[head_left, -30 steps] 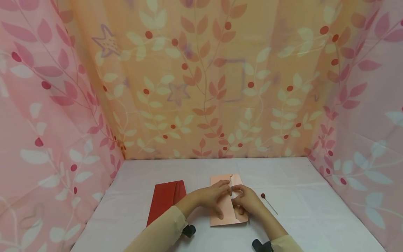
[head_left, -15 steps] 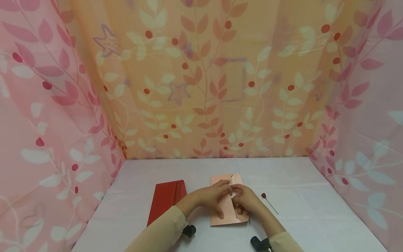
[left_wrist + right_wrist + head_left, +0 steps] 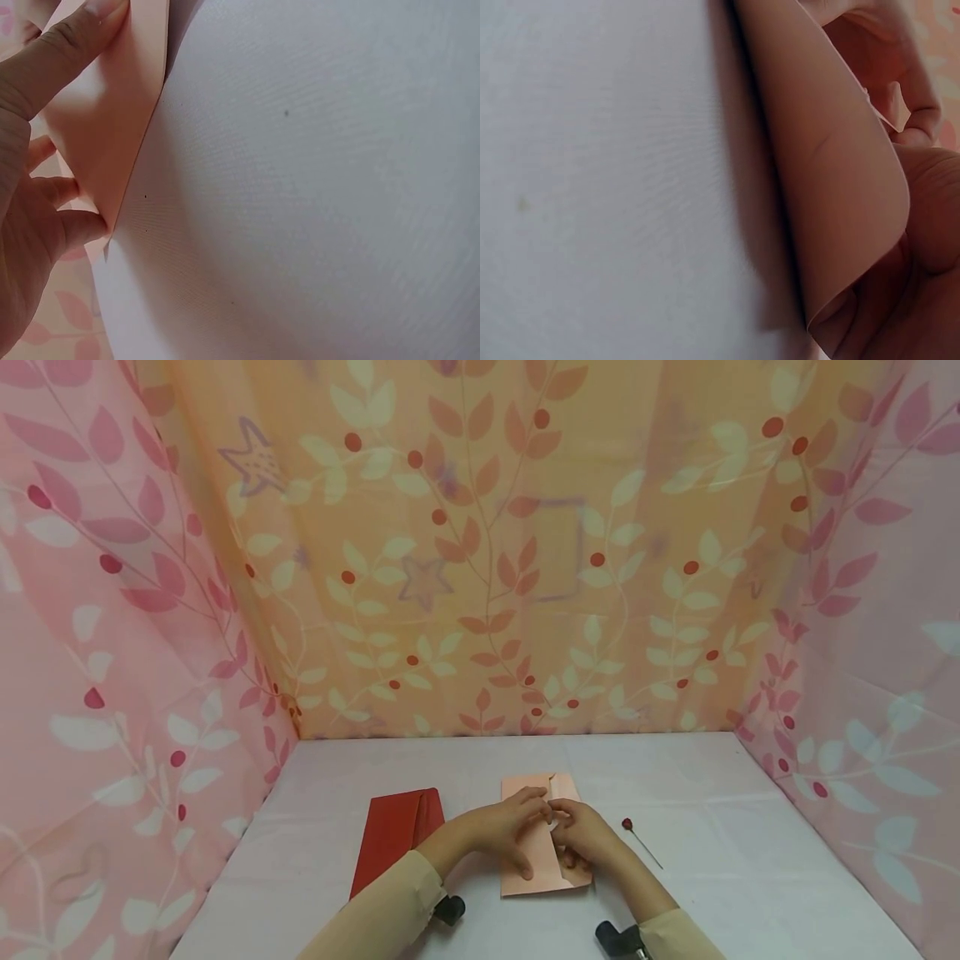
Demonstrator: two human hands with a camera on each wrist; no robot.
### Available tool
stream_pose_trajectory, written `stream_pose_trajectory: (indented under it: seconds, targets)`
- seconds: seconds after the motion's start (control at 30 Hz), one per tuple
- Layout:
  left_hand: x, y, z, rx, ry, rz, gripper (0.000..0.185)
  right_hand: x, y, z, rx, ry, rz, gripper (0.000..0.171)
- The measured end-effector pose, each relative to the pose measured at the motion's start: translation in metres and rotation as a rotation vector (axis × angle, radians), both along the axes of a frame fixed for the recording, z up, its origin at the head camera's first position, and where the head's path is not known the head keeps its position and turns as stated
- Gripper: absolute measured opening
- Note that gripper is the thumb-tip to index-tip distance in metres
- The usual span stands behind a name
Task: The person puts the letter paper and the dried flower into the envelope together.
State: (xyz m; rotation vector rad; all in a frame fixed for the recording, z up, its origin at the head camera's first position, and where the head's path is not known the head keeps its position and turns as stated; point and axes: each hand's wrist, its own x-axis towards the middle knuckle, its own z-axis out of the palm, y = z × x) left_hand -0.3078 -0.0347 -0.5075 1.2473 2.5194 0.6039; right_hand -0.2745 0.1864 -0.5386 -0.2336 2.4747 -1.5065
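Observation:
A pale pink envelope (image 3: 528,860) stands slightly raised on the white table, its flap (image 3: 840,172) lying toward the right. My left hand (image 3: 510,831) holds its body, thumb (image 3: 64,49) on the front face and the other fingers bent at the opening edge. At the flap side my right hand (image 3: 588,835) pinches a small pale strip (image 3: 894,109) between thumb and index finger. Its remaining fingers curl behind the flap. What the strip is, and the inside of the envelope, cannot be made out.
A red envelope (image 3: 386,835) lies to the left, partly under the left forearm. Right of the right hand lies a pin with a dark red head (image 3: 627,824) and a thin stem. Patterned curtains surround the table (image 3: 750,835) at the back and sides.
Both hands keep nearly the same place on the pink envelope. The pale strip by the right fingertips shows slightly more, and the right fingers have shifted a little.

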Motion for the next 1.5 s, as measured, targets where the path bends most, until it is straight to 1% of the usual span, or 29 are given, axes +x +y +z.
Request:
stream_pose_trajectory:
  seconds: [0.2, 0.4, 0.53, 0.8, 1.07, 1.27, 1.37, 1.5]
  targets:
    - [0.002, -0.001, 0.001, 0.009, -0.006, -0.004, 0.08, 0.004, 0.001, 0.004, 0.02, 0.019, 0.008, 0.064]
    - [0.002, -0.002, 0.001, 0.015, -0.002, -0.01, 0.08, 0.009, 0.003, 0.008, 0.042, 0.086, 0.007, 0.058]
    - [0.001, -0.001, 0.0, 0.007, 0.005, -0.013, 0.08, 0.012, 0.005, 0.011, 0.083, 0.12, -0.004, 0.055]
    - [0.0, -0.001, -0.001, -0.009, 0.017, -0.016, 0.079, 0.02, 0.009, 0.022, 0.122, 0.144, -0.042, 0.052]
    - [0.001, -0.001, 0.003, 0.002, 0.018, -0.023, 0.078, 0.026, 0.018, 0.027, 0.124, 0.17, -0.052, 0.047]
    - [0.002, -0.001, 0.003, 0.01, 0.001, -0.016, 0.078, 0.03, 0.025, 0.028, 0.138, 0.185, -0.076, 0.044]
    - [0.003, 0.0, 0.004, 0.007, 0.004, -0.011, 0.078, 0.033, 0.028, 0.031, 0.165, 0.211, -0.085, 0.043]
    - [0.005, 0.0, 0.006, -0.002, -0.008, -0.006, 0.076, 0.038, 0.033, 0.034, 0.23, 0.264, -0.101, 0.04]
